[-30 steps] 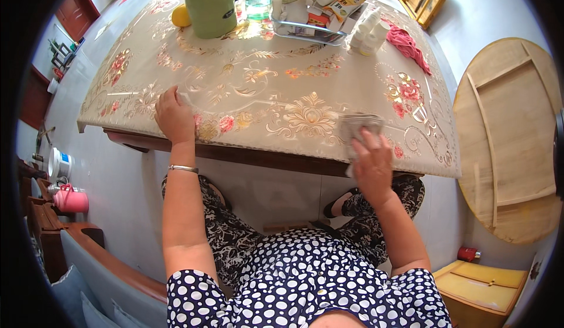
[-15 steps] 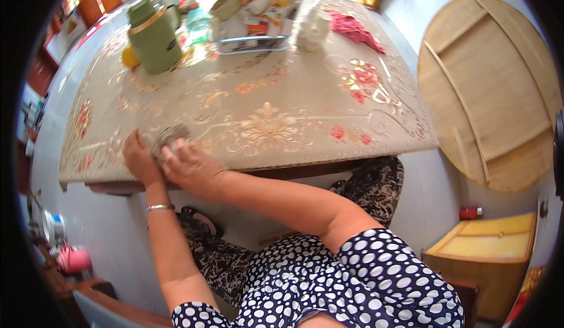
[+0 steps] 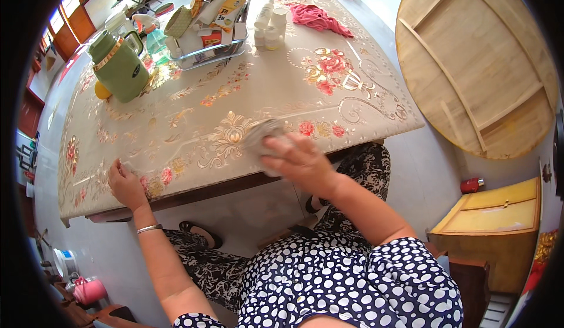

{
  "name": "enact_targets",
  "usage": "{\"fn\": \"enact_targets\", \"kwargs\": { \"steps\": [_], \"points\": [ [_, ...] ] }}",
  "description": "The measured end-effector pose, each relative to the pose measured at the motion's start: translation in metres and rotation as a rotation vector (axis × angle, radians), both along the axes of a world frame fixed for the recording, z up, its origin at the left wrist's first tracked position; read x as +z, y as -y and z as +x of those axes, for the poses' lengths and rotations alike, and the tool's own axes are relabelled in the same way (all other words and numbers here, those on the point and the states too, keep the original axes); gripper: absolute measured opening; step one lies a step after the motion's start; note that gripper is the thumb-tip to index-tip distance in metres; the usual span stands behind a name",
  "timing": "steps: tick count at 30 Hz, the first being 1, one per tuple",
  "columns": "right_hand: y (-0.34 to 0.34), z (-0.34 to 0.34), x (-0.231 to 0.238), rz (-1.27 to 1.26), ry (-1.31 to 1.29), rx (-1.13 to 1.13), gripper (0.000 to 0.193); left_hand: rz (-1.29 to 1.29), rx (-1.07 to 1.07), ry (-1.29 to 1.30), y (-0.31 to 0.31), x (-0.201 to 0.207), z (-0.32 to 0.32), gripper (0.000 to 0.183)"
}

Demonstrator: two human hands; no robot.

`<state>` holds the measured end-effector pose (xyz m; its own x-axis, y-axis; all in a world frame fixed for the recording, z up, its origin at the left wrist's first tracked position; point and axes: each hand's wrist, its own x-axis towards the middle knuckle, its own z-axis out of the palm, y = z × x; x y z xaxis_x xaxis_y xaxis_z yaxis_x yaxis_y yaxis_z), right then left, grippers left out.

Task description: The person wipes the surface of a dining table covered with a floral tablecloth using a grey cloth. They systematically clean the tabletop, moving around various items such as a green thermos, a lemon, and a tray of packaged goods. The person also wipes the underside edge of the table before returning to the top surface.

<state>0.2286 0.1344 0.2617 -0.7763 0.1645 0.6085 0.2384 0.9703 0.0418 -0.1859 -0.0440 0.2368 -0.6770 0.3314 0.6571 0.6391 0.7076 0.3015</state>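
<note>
Head view, one. Wide fisheye, left of a pair, worn on the person's head; picture upright. Facing: steeply down and forward. Nearest the lens: spotted shirt [image 3: 346, 281], bottom centre of the frame. Middle range: bench [image 3: 276, 84], viewed from above at a slant, across the centre. Far range: brown doors [image 3: 75, 19], upper left. Straight edges bowed toward a dark curved rim.

I see the left hand [image 3: 126, 188] lying loose at frame left; the right hand [image 3: 301, 162], blurred, curls near the centre, its forearm [image 3: 371, 209] slanting from lower right.
</note>
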Motion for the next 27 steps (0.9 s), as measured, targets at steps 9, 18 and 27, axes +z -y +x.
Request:
{"fn": "enact_targets", "kwargs": {
  "steps": [9, 18, 27],
  "points": [
    [-0.113, 0.193, 0.002, -0.376, -0.109, -0.552, 0.026, -0.036, -0.012, -0.008, 0.001, 0.002, -0.003, 0.021],
    [-0.199, 0.201, -0.013, -0.237, 0.052, -0.905, 0.035, -0.058, 0.012, -0.013, 0.0, 0.001, -0.002, 0.021],
    [-0.12, 0.026, 0.008, -0.265, 0.066, -0.338, 0.032, -0.05, 0.014, -0.036, -0.002, 0.005, 0.001, 0.021]
  ]
}}
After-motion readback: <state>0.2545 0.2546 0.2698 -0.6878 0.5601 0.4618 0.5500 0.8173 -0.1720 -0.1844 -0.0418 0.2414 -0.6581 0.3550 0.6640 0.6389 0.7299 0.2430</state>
